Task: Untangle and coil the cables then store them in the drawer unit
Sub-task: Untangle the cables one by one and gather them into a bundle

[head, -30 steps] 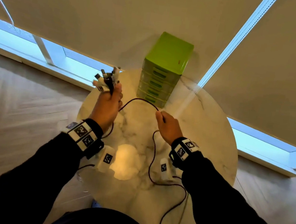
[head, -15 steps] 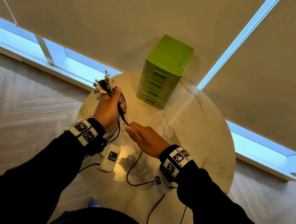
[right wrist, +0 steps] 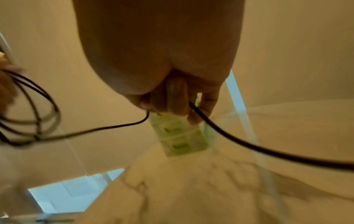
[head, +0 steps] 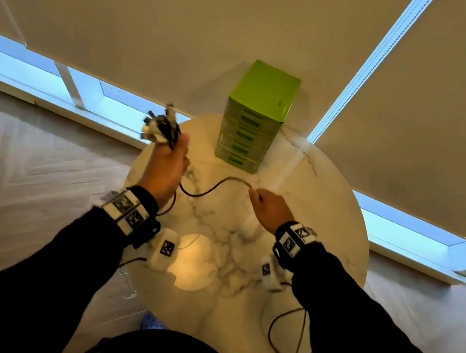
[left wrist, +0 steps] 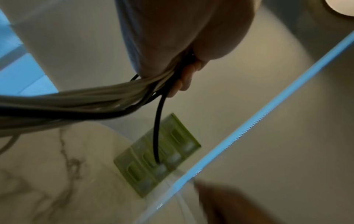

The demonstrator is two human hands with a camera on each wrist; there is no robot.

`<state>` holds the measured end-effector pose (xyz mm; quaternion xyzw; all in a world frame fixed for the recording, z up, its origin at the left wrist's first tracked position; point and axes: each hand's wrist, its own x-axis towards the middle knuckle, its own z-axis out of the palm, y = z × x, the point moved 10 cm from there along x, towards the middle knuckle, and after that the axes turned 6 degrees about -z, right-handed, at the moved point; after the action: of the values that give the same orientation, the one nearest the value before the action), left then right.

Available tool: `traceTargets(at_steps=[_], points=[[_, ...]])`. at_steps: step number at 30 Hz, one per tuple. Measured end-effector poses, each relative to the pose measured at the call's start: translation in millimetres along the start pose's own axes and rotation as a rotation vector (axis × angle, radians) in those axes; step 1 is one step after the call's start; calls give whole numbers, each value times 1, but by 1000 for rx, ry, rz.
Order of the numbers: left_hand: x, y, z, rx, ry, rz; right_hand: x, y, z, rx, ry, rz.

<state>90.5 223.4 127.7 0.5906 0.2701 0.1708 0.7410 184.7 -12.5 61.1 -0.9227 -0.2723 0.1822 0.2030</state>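
Round marble table (head: pixel 325 206) on pale herringbone floor (head: pixel 32 179), beige blinds (head: pixel 187 22) over bright windows (head: pixel 117 102).

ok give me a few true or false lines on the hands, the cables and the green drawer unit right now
1. The left hand grips a bundle of cables with the plug ends sticking up above the fist. True.
2. The right hand is open and holds nothing. False: it pinches a black cable that runs across to the left hand.
3. The green drawer unit stands on the round marble table, at its far edge. True.
4. One drawer of the unit is pulled out with a coil inside. False: all the drawers look shut.
5. Part of the black cable hangs off the table's near edge. True.
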Motion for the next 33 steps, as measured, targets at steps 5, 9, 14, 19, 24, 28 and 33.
traceTargets(at_steps=[5, 9, 14, 19, 24, 28, 33], points=[[-29, -31, 37, 3, -145, -155, 7, -100, -48, 116, 254, -272], [-30, -31, 36, -120, -149, -244, -13, -145, -31, 69, 147, -431], [-25, -25, 25, -83, -58, -181, -29, -154, -6, 105, -5, -516], [-11, -6, -2, -246, 62, -96, -49, -101, 19, 269, -123, -378], [2, 21, -34, -256, 187, -34, -69, -14, 38, 179, -215, -173], [-5, 18, -9, -211, 92, -43, -72, 40, 19, 59, -142, -2], [-31, -6, 64, -178, -115, -118, -86, 57, -52, 183, 226, 50]])
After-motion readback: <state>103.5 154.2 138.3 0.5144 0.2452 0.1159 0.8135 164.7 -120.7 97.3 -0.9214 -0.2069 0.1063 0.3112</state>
